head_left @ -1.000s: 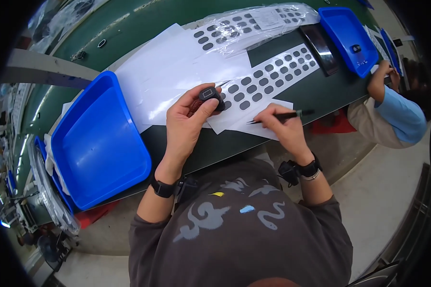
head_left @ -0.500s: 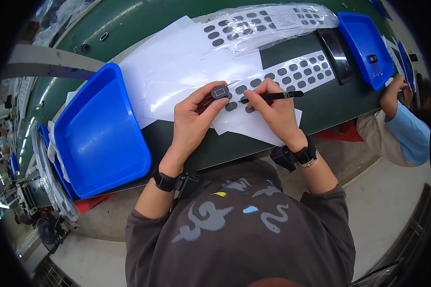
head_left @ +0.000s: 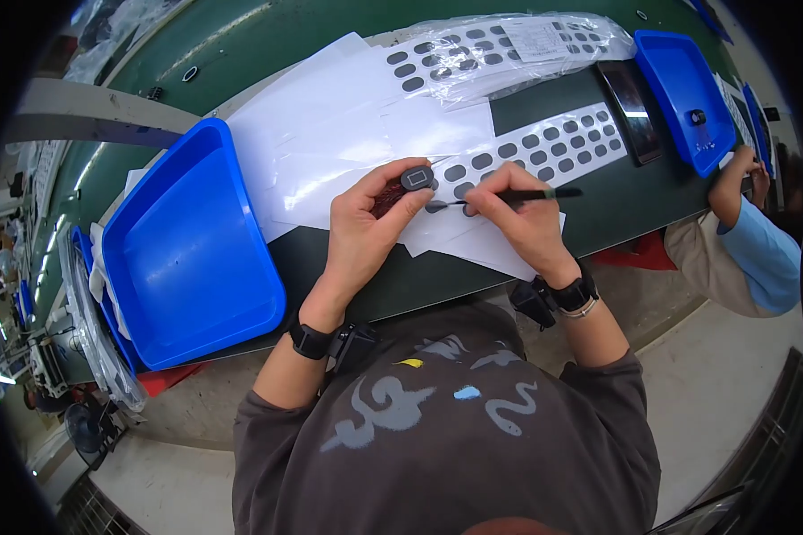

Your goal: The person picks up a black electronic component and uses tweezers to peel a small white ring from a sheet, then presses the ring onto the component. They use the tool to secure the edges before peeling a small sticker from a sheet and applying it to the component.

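Observation:
Between the thumb and fingers of my left hand [head_left: 366, 218] is a small dark rounded part [head_left: 417, 178] with a pale rectangular outline on its face. Something dark red shows behind it, mostly covered by the hand. My right hand [head_left: 526, 223] is closed around slim black tweezers [head_left: 549, 193], lying nearly level, with their tip just right of my left thumb. That tip is at a dark oval at the near-left end of a white sheet of dark oval stickers [head_left: 565, 134]. Whether the tip grips the oval cannot be made out.
White papers [head_left: 330, 152] cover the table's middle. A blue tray [head_left: 192, 259] stands left; another blue tray [head_left: 682, 89] with a small black part is at far right, beside a dark phone-like slab [head_left: 629, 111]. Plastic-wrapped sticker sheets [head_left: 509, 53] lie behind. A person [head_left: 749, 232] works at right.
My right hand has shifted slightly and the tweezers have turned flatter, their tip moving down and left toward the sheet's end. My left hand still holds the dark part.

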The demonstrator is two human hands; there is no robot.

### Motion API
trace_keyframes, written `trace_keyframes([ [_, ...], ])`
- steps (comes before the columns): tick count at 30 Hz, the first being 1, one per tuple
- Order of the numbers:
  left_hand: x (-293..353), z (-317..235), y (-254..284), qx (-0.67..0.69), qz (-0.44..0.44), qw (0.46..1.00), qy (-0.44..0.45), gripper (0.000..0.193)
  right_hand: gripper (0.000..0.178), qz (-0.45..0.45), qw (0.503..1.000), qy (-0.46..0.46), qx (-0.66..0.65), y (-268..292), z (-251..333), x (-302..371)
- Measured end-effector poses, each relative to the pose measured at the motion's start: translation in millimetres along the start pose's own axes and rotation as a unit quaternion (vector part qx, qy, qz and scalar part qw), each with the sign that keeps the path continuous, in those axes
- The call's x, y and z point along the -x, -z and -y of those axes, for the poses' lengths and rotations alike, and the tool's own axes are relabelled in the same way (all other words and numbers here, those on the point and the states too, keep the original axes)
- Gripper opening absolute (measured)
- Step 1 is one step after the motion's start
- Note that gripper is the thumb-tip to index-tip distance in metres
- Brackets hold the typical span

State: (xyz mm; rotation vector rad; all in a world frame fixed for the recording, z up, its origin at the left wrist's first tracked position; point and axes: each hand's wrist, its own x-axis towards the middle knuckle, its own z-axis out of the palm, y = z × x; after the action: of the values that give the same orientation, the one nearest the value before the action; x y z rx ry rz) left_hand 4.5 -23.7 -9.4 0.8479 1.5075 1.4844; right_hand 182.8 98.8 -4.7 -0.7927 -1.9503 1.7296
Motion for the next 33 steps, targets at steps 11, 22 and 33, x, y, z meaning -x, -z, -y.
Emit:
trace_keyframes([
  [11, 1, 0, 1, -0.022, 0.045, 0.999, -0.006, 0.034, 0.025, -0.100, 0.939, -0.065, -0.322, -19, -2, -8],
  [22, 2, 1, 1, -0.024, 0.054, 0.998, 0.006, 0.036, 0.026, -0.085, 0.935, -0.045, -0.340, -16, -7, -13],
  [33, 1, 2, -1, -0.049, 0.053, 0.997, -0.009, 0.036, 0.025, -0.068, 0.952, -0.044, -0.297, -10, -6, -14],
])
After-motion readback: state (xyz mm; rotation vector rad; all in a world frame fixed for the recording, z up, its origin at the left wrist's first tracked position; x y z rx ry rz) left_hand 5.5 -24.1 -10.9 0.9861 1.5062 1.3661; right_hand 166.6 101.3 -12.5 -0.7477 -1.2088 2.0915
